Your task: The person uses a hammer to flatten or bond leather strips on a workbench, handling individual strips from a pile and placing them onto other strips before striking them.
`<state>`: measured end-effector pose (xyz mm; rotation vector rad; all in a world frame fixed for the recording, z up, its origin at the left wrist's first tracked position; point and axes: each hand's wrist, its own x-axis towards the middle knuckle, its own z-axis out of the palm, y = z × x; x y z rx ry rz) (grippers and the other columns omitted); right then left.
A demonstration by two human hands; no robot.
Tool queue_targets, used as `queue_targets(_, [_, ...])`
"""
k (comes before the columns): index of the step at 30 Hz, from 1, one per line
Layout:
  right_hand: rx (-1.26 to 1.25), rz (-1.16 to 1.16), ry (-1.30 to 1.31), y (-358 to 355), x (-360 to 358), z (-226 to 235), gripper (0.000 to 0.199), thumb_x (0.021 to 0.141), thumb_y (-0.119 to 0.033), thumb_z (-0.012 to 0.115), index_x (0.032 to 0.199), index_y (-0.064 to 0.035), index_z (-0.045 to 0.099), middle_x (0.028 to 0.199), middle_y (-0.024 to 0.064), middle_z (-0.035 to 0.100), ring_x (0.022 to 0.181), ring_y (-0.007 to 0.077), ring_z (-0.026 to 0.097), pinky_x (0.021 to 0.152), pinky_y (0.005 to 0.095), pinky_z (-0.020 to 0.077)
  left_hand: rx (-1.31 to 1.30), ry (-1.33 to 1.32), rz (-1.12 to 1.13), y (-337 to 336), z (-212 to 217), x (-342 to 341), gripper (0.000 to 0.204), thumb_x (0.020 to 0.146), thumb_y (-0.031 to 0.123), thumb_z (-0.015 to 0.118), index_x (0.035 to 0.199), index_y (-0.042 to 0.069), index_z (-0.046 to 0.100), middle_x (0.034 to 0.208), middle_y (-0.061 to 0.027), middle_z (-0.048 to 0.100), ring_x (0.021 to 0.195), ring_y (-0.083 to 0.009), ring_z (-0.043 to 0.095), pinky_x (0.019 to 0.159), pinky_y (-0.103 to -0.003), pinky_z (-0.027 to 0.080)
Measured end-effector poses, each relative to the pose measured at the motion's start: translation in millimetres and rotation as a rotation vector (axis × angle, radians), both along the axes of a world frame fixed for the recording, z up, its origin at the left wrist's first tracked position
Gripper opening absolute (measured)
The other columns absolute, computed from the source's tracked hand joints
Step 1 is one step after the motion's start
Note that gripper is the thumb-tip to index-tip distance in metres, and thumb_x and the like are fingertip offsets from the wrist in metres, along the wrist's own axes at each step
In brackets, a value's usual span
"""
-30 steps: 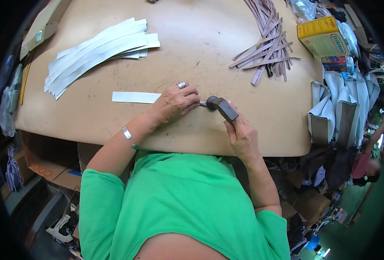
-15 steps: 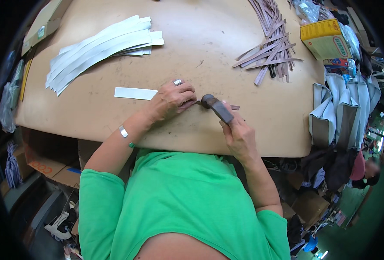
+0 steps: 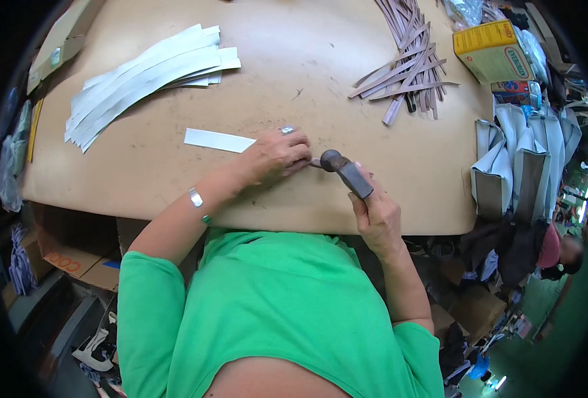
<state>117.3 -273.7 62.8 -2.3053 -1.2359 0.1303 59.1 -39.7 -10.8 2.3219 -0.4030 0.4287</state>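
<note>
My left hand (image 3: 277, 156) rests on the table with its fingers bent and pinched at one end of a narrow brown strip (image 3: 316, 162). That strip lies flat and runs right from my fingertips, mostly hidden by the hammer. My right hand (image 3: 379, 217) is wrapped round the hammer, its dark metal head (image 3: 352, 178) over the strip. Whether the head touches the strip I cannot tell. A white flat strip (image 3: 215, 139) sticks out to the left from beneath my left hand.
A fanned stack of white strips (image 3: 148, 76) lies at the far left of the table (image 3: 280, 79). Loose narrow brown strips (image 3: 406, 69) are heaped at the far right. Beyond the right edge are a yellow box (image 3: 493, 50) and folded pale pieces (image 3: 526, 162).
Both hands have shifted a little to the right along the strip, the hammer with them. The white strip under my left hand has also slid right.
</note>
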Motion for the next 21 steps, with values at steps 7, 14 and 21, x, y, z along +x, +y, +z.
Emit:
queue_targets(7, [-0.037, 0.007, 0.059, -1, -1, -3, 0.064, 0.075, -0.001, 0.063, 0.135, -0.014, 0.043, 0.084, 0.0095, 0.059, 0.062, 0.0284, 0.06, 0.054, 0.0373, 0.0486, -0.014, 0.042, 0.013, 5, 7, -4, 0.013, 0.073, 0.008, 0.07, 0.083, 0.009, 0.062, 0.087, -0.0038, 0.058, 0.079, -0.0222, 0.058, 0.067, -0.034, 0.047])
queue_targets(14, [-0.024, 0.002, 0.061, 7, -1, 7, 0.062, 0.075, 0.0, 0.062, 0.133, -0.0132, 0.045, 0.085, 0.0105, 0.06, 0.063, 0.0295, 0.06, 0.055, 0.038, 0.0491, 0.041, 0.009, 0.014, 9, 7, -5, 0.01, 0.074, 0.01, 0.067, 0.08, 0.009, 0.059, 0.085, -0.0023, 0.057, 0.08, -0.0197, 0.057, 0.07, -0.033, 0.046])
queue_targets(21, [-0.028, 0.037, 0.034, 16, 2, 8, 0.06, 0.076, 0.0, 0.061, 0.133, -0.013, 0.046, 0.087, 0.0104, 0.06, 0.064, 0.0291, 0.06, 0.056, 0.0375, 0.0491, 0.067, 0.05, 0.005, 9, 10, -4, 0.008, 0.076, 0.011, 0.066, 0.079, 0.009, 0.059, 0.085, -0.0029, 0.057, 0.079, -0.021, 0.057, 0.071, -0.034, 0.045])
